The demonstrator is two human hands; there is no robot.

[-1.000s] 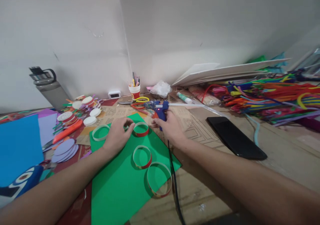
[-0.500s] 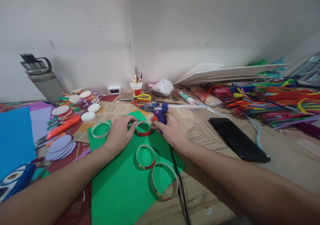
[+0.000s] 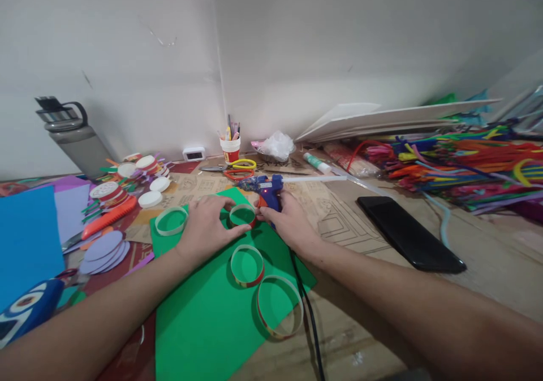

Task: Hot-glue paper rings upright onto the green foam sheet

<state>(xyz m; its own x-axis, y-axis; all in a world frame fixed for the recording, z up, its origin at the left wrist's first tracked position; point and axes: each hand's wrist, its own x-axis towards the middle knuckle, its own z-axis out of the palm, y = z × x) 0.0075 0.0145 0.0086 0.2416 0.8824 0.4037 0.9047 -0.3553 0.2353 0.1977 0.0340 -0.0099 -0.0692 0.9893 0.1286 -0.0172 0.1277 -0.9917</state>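
In my right hand (image 3: 288, 220) is a blue glue gun (image 3: 269, 189) with an orange trigger, a lit red light and a clear glue stick out of its back. Its nozzle points left, beyond a small red-and-white paper ring (image 3: 242, 207). My left hand (image 3: 207, 223) is curved around that ring's left side, thumb across its front and index finger at its back left. The ring stands on a green sheet (image 3: 203, 313). Nearer me are two more rings, a middle-sized ring (image 3: 247, 265) and a larger ring (image 3: 280, 306). Another pale ring (image 3: 171, 221) stands left of my left hand.
A black phone (image 3: 409, 231) lies at right, before piled pipe cleaners (image 3: 462, 166). Scissors (image 3: 240, 166) and a cup of pens (image 3: 230, 148) stand behind. On the left are purple discs (image 3: 104, 251), an orange cutter (image 3: 109, 217), a blue sheet (image 3: 27, 239) and a grey bottle (image 3: 76, 138).
My left thumb has stretched to the right, from beside the small ring to across its front. The right hand and glue gun have barely moved.
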